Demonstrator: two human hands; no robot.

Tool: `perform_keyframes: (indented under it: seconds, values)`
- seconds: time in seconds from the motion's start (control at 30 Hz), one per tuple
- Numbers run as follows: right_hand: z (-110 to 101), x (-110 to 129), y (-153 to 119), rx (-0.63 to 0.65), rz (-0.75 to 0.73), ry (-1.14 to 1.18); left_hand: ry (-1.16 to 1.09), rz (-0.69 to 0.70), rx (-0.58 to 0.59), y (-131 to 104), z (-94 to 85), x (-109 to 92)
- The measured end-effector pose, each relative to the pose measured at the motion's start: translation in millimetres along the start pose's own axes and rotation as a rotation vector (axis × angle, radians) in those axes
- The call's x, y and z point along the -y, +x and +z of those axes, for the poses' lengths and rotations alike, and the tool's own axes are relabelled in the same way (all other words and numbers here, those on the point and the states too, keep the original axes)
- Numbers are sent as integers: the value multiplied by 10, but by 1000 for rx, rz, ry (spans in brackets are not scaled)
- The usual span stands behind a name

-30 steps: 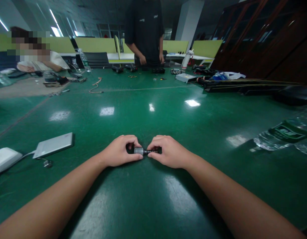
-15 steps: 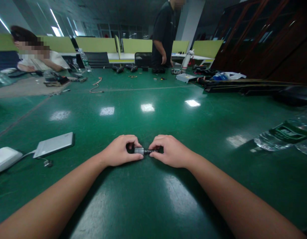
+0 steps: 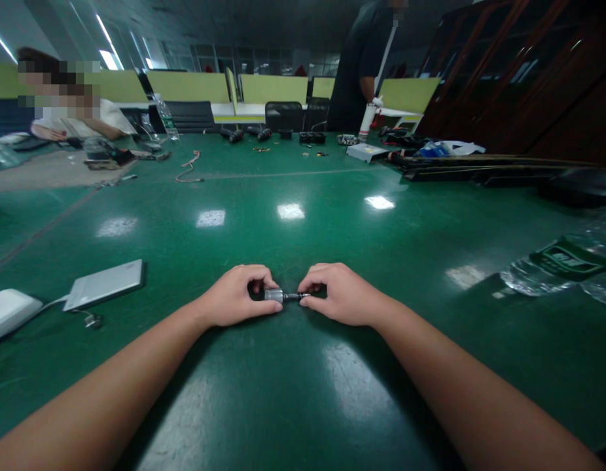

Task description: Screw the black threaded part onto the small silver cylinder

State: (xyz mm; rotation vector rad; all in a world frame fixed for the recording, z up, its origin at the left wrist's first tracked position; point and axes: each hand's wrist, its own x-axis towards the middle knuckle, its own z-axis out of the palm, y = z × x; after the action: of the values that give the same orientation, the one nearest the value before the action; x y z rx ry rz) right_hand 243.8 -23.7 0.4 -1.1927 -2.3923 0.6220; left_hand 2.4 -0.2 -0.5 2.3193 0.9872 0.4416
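Lime partitions (image 3: 273, 90), dark wooden cabinet (image 3: 543, 78)

Silver Cylinder (image 3: 274, 295) and Dark Rod (image 3: 292, 296) Lie in Line

The short, metallic cylinder lies sideways, pinched between the thumb and fingers of the left hand (image 3: 239, 297). From its right end runs the slim rod, banded with ridges too small to make out, its far end pinched in the right hand's (image 3: 349, 296) fingertips. Both sit nearly level, low over the green table (image 3: 293, 392); whether they touch its surface cannot be told.

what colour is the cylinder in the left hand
The cylinder is silvery grey, clearest in the head view.
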Motion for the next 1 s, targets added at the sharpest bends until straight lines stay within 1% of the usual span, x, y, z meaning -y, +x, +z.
perform_keyframes:
  seconds: [0.5,0.8,1.0]
  values:
    - [-57,-43,-27,21,65,25,10,-7,-7,-4,0,1]
    - [-152,-72,-55,47,95,-8,4,-2,-9,-7,-13,-11]
    - [-196,-105,-75,34,112,-36,-2,-7,-8,-16,-23,-7]
